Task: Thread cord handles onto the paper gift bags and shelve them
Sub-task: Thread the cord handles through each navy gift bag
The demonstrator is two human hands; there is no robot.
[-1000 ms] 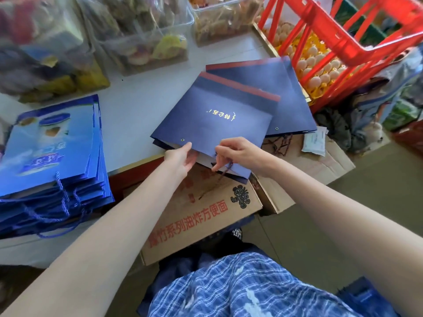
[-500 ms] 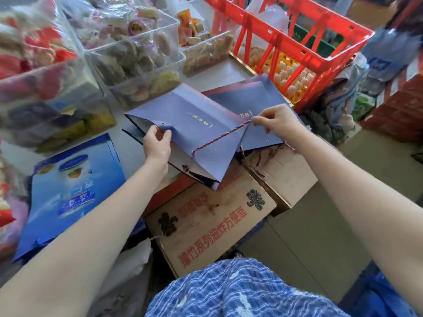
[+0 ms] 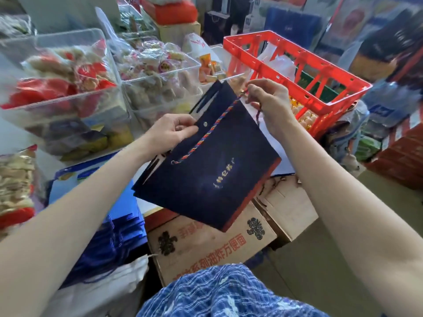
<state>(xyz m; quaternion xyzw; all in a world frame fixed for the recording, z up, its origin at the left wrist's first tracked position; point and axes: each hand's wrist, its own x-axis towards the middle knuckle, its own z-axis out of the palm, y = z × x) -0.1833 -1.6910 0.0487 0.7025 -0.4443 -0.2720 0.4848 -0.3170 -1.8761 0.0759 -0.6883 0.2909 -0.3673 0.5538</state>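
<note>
1. The navy gift bag [image 3: 212, 170] is held in the air above the front edge of the tabletop [image 3: 13, 133] and the cardboard box [image 3: 212, 245], tilted with its mouth up and away.
2. The left hand [image 3: 171, 131] pinches the bag's top edge just beside the free eyelet [image 3: 205, 123].
3. The right hand [image 3: 267, 104] is clamped on the braided cord [image 3: 206, 138] near the bag's far top corner, pulling it taut.
4. One cord end looks seated in the lower eyelet; by my reading the other end is not yet threaded or knotted.
5. Shelving is still to do. Another flat bag [image 3: 281, 156] lies on the tabletop's right edge beneath, handle not visible; the blue bags [image 3: 96, 202] at the left already carry cords.
6. Half a second earlier the bag rested on the tabletop with the cord stretched sideways; now it is lifted and turned, the right hand higher.
</note>
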